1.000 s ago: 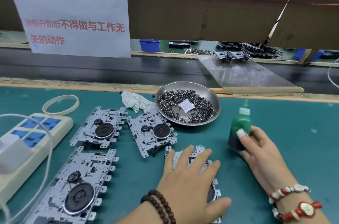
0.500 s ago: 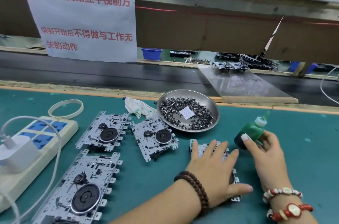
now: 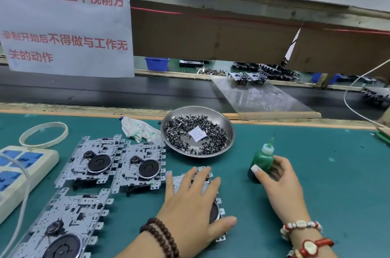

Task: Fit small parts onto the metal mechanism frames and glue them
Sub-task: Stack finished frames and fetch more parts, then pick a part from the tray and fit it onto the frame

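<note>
Head view: small green plastic glue bottle (image 3: 261,161) back upright on teal mat after tilt half-second ago, right hand (image 3: 281,187) fingers curled round it. Left hand (image 3: 190,200) stays flat, fingers straight, pressing silver metal mechanism frame (image 3: 215,211). Gluing looks imminent; small dark parts wait in round steel dish (image 3: 229,131).

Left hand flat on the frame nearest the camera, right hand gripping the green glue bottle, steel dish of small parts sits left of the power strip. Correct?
Not quite. The head view shows the steel dish of small parts far to the right of the power strip, behind the frames. The rest holds: the left hand lies flat on the frame and the right hand grips the green glue bottle.
</note>
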`<state>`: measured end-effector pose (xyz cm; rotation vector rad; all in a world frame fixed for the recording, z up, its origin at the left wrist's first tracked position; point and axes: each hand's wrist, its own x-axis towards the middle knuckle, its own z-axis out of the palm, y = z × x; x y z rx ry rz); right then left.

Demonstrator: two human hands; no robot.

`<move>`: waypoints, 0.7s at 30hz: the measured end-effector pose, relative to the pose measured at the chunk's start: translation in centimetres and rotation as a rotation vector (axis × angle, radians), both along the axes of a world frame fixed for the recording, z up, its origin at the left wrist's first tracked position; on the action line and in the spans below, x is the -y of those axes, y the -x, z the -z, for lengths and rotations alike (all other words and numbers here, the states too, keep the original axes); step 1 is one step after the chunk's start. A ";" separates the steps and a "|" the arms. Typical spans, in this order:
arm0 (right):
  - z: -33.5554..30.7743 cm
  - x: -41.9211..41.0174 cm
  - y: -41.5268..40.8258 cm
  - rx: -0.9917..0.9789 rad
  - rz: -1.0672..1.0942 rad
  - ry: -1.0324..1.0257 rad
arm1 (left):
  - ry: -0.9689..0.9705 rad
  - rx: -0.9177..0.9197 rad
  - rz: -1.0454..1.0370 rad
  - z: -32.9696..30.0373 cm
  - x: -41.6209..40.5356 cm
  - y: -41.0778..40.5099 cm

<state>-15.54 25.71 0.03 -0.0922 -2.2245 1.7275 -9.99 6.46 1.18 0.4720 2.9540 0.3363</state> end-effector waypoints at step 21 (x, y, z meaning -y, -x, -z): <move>-4.5 11.0 6.4 0.061 -0.402 -0.863 | -0.421 -0.463 -0.096 -0.2 1.1 1.4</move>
